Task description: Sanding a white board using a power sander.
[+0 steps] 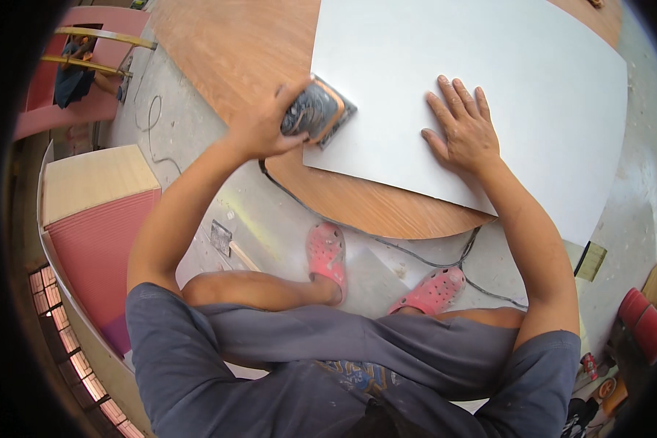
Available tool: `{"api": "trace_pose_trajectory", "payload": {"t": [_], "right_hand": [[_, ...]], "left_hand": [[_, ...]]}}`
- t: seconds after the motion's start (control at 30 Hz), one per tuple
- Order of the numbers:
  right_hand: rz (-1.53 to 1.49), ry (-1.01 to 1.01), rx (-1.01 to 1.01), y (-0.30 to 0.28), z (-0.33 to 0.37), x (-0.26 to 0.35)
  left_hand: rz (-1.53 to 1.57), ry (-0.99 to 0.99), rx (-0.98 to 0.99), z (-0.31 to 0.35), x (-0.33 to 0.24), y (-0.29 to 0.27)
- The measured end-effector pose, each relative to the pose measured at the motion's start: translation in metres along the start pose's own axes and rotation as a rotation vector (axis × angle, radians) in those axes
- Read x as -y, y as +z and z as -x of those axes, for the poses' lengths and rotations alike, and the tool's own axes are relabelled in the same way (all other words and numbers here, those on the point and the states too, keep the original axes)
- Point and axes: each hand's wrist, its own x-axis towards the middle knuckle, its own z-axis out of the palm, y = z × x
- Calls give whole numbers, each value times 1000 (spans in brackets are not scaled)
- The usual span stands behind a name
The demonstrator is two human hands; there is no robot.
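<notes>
My left hand [264, 123] grips a dusty black electric sander [315, 111] with an orange band. The tool sits at the left edge of a large white panel [394, 80], its pad partly over the surface; hand and tool look slightly blurred. On the same panel, farther right, my right hand [463, 131] lies flat with fingers spread and holds nothing. Beneath the panel is a wood-grain board [233, 55] with a curved near edge, showing at the left and along the front.
A black cable [299, 201] runs along the floor past my pink clogs [327, 252]. A pink and cream box-like piece [102, 219] stands left. Far left, another person [73, 80] is near a pink structure with yellow rails. A red object [644, 325] is at right.
</notes>
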Motion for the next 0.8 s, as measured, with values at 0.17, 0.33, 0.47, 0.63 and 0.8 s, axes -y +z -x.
{"api": "trace_pose_trajectory", "payload": {"t": [0.17, 0.33, 0.47, 0.63, 0.8], "right_hand": [[-27, -3, -13, -1, -1, 3], [-37, 18, -33, -7, 3, -3], [-74, -22, -50, -4, -9, 6], [-81, 9, -30, 1, -2, 2], [-72, 17, -21, -3, -1, 0]], "left_hand": [[-91, -53, -212, -66, 32, -14], [-109, -395, -182, -169, -14, -69], [165, -687, -357, -221, 78, -92], [304, -704, -364, -258, 62, -95], [-36, -572, -167, -255, 8, -112]]}}
